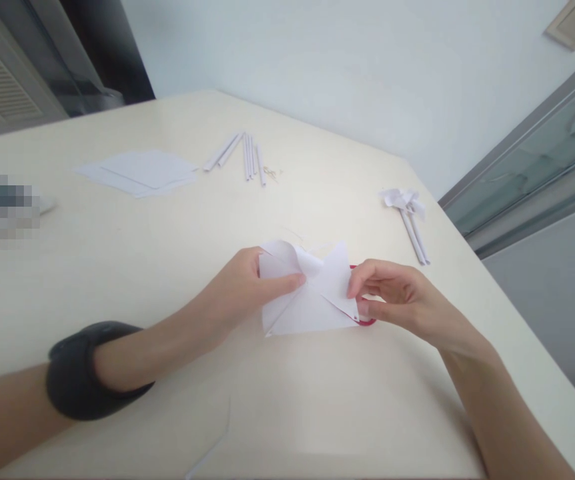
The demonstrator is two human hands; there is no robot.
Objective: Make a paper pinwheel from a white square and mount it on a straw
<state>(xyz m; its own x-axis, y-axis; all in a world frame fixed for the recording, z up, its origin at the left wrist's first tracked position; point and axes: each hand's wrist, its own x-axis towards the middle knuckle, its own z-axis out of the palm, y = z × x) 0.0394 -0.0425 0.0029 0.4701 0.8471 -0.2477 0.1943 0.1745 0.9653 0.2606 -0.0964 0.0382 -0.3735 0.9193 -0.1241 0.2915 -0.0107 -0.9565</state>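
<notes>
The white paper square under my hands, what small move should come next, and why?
Probably fold the corner pinched by the right hand toward the centre, where the left hand pins the curled flaps of the paper square; that corner still lies flat.

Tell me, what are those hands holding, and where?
A cut white paper square: left hand pins folded corners at its centre, right hand pinches its right corner flap.

A white paper square (pixel 307 293) lies flat on the cream surface (pixel 167 267), cut along its diagonals into triangular flaps. Two flaps at its far edge curl up and inward to the centre, while the near flaps lie flat. A red object (pixel 367 322) peeks out under its right corner.
</notes>
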